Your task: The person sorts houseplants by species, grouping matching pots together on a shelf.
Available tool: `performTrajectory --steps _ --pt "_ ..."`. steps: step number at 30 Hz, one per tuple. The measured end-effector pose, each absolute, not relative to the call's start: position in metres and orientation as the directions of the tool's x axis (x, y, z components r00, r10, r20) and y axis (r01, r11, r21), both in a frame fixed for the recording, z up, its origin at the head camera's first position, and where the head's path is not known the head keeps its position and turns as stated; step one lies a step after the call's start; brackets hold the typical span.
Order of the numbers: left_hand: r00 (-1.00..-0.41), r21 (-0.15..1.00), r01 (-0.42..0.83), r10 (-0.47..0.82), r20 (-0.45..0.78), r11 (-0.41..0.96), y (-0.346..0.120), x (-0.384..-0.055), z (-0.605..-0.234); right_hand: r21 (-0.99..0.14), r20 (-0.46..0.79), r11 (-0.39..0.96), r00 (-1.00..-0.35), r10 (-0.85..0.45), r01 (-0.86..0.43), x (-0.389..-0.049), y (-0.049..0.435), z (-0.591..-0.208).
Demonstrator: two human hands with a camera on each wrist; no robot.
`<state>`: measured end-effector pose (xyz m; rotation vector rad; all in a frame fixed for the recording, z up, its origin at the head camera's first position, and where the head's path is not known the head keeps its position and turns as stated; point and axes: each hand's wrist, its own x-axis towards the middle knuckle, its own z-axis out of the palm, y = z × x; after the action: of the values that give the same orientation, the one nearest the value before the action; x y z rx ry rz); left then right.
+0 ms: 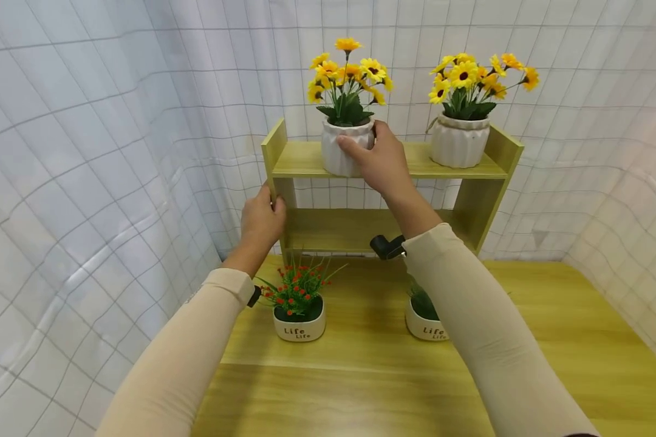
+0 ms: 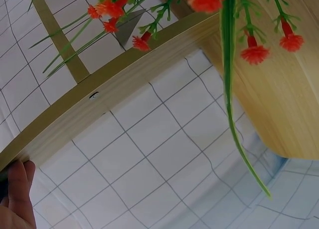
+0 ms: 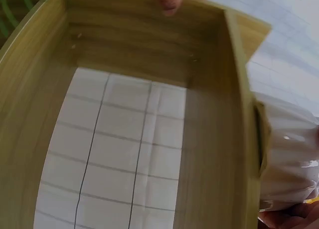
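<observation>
My right hand grips a white ribbed flower pot of yellow artificial sunflowers at the top board of a small wooden shelf. The thumb lies across the pot's front and the other fingers go round its right side. In the right wrist view the same pot shows beside the top board; whether its base touches the board I cannot tell. My left hand holds the shelf's left side panel, its thumb at the front edge. Fingers on the panel's edge appear in the left wrist view.
A second sunflower pot stands at the top board's right end. On the wooden table, a white "Life" pot with red flowers sits at front left; another "Life" pot is partly behind my right sleeve. Grid-patterned curtain surrounds the table.
</observation>
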<state>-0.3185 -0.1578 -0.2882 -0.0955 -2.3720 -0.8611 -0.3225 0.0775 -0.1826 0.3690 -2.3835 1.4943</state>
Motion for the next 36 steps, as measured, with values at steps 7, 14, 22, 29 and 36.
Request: performTrajectory --steps 7,14,22,29,36 --pt "-0.811 0.563 0.261 -0.139 0.569 0.784 -0.156 -0.318 -0.288 -0.784 0.392 0.503 -0.919 -0.052 -0.363 -0.334 0.067 -0.18" --pt "-0.825 0.572 0.247 -0.14 0.548 0.782 -0.155 -0.318 -0.287 -0.772 0.372 0.545 -0.928 -0.029 -0.327 -0.339 0.062 -0.177" --pt "-0.833 0.587 0.247 -0.141 0.536 0.771 -0.156 -0.317 -0.288 -0.778 0.368 0.543 -0.93 -0.014 -0.316 -0.341 0.054 -0.177" --pt "-0.836 0.586 0.231 -0.149 0.528 0.777 -0.155 -0.317 -0.288 -0.769 0.376 0.554 -0.926 -0.01 -0.319 -0.341 0.053 -0.18" --pt "-0.843 0.58 0.226 -0.141 0.518 0.782 -0.156 -0.319 -0.287 -0.797 0.371 0.519 -0.929 0.015 -0.31 -0.341 0.053 -0.183"
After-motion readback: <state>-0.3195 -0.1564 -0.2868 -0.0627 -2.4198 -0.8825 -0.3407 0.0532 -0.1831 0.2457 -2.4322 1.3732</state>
